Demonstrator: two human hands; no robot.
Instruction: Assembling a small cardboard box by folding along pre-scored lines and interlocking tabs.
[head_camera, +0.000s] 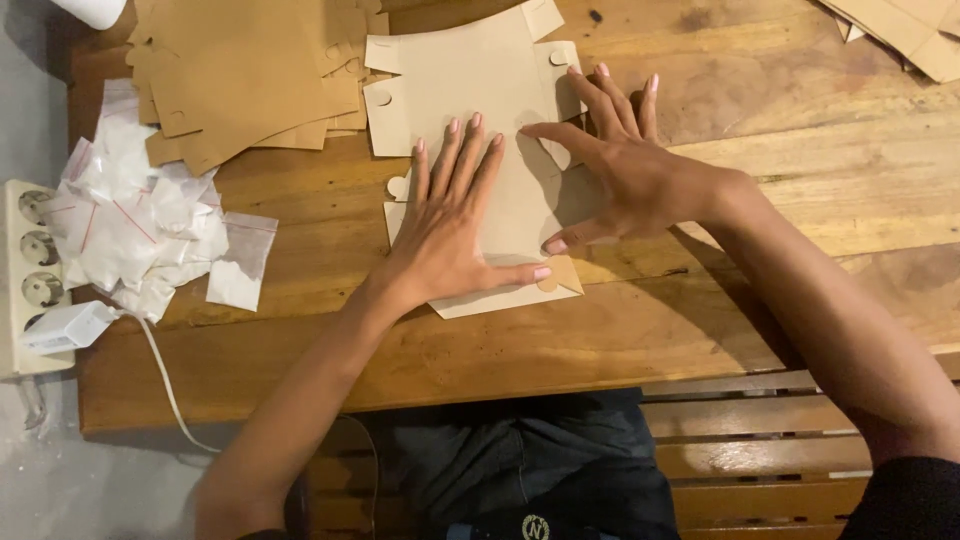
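Right now your two hands press one flat die-cut cardboard blank (490, 120), pale tan, with rounded tabs and slots along its sides. It lies near the middle of the wooden table (800, 190), its far end towards the back edge and its near end just short of the front edge.

Your left hand (450, 225) lies palm down on the lower half of the blank, fingers straight and close together, thumb stretched out along the near edge, where a small tab is turned up. Your right hand (625, 165) rests on the blank's right side, fingers spread wide, forefinger pointing inward across the sheet and thumb reaching down towards the same near corner. Neither hand grips anything; both press flat.

By the look of it, you are creasing a fold line, the left hand holding the sheet down while the right works the side flap. The next move seems to call for firm pressure along that line so the flap bends cleanly.

Towards the back left corner sits one loose stack of brown blanks (240, 80), too overlapped to count. A second, smaller stack of cardboard pieces (900, 30) shows at the back right corner. Near the left edge lies a heap of small clear zip bags (140, 220), likewise uncountable. Off the left edge stands one white power strip (25, 270) carrying one white plug adapter (68, 326) with its cable.
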